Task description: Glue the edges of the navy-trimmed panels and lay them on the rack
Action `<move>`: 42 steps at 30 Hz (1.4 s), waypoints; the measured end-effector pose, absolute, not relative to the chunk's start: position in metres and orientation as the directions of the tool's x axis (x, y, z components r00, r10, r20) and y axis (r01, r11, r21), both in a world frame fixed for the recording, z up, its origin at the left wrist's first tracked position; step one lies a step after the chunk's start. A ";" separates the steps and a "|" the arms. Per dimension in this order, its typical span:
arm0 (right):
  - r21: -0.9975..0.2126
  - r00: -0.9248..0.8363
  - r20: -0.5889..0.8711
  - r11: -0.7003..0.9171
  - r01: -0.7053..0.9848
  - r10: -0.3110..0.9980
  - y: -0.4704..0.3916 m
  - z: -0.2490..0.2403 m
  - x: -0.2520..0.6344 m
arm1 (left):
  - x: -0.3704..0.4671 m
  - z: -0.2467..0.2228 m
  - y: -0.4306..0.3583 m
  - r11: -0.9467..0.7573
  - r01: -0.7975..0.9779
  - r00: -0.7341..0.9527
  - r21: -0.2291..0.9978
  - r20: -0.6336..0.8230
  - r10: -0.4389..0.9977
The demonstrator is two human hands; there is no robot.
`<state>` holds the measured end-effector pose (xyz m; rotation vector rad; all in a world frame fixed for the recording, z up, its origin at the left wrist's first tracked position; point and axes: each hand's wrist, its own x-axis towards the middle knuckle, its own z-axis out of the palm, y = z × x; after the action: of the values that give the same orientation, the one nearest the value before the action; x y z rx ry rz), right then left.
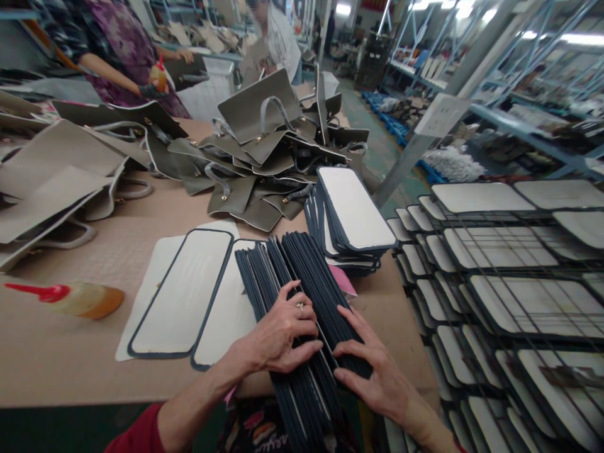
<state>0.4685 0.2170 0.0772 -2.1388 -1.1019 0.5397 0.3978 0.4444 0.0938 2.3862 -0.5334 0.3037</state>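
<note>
A thick stack of dark-edged panels point(302, 264) stands on edge at the front of the table, its lower end reaching over my lap. My left hand point(287, 330) lies across the top of the stack, fingers bent over the panel edges. On the stack's right side rests my right hand point(365, 355), fingers spread along the edges. A narrow gap shows between panels near the two hands. To the left, two white panels with dark borders lie flat: one panel point(184, 296) in full, the other panel point(224, 314) partly behind the stack and my left forearm.
A squeeze bottle point(70, 299) with a red nozzle lies at the left. Behind the stack is a pile of white-faced panels point(356, 211). Grey-brown bags point(259, 145) heap at the back. A wire rack point(509, 251) of panels stands right. A co-worker point(123, 50) holds a bottle.
</note>
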 end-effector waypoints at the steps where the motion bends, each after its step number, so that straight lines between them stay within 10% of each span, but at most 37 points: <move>1: -0.718 0.560 -0.059 -0.425 0.551 0.827 0.217 0.077 0.468 | 0.398 0.095 0.444 -0.694 -0.450 0.890 0.561 0.348 -0.295; 42: -0.722 0.578 -0.070 -0.441 0.533 0.813 0.219 0.083 0.462 | 0.400 0.097 0.444 -0.688 -0.453 0.889 0.567 0.338 -0.307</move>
<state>0.4616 0.2191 0.0829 -2.1471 -1.0676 0.5455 0.3996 0.4440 0.0967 2.3796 -0.5438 0.2838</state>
